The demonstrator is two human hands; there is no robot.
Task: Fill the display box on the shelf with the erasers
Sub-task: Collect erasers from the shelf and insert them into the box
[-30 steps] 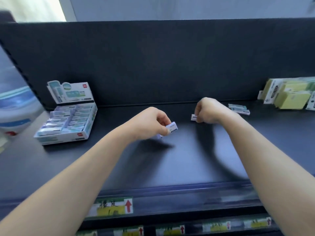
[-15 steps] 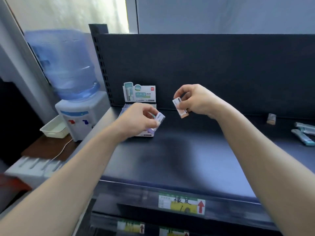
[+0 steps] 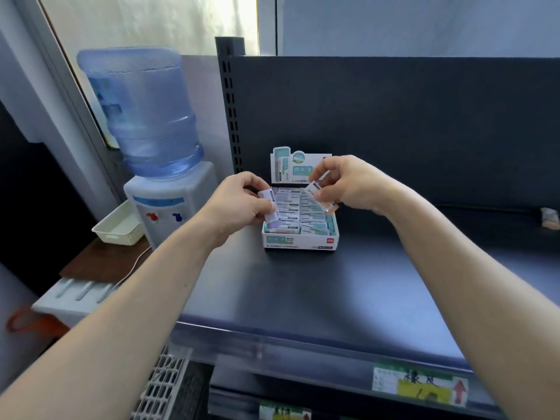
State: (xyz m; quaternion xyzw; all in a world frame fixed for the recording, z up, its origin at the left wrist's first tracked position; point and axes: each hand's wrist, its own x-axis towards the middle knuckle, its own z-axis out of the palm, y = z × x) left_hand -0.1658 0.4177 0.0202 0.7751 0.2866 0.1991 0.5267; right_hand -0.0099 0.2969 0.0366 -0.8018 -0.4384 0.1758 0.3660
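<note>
The white and teal display box [image 3: 300,240] stands at the left end of the dark shelf [image 3: 318,292], with rows of wrapped erasers inside and its printed lid flap upright behind. My left hand [image 3: 239,204] holds a purple-ended eraser [image 3: 270,210] over the box's left edge. Over the box's right side, my right hand [image 3: 345,183] grips an orange-ended eraser [image 3: 320,197], tilted. One loose eraser [image 3: 550,218] lies on the shelf at the far right.
A water dispenser [image 3: 160,165] with a blue bottle stands left of the shelf, beside a small cream basket [image 3: 118,227] on a wooden surface. The shelf's upright post [image 3: 230,110] and dark back panel rise behind the box. Price labels [image 3: 419,386] line the front rail.
Both hands carried their erasers leftwards from mid-shelf to just above the display box. The view swung left, bringing the water dispenser in.
</note>
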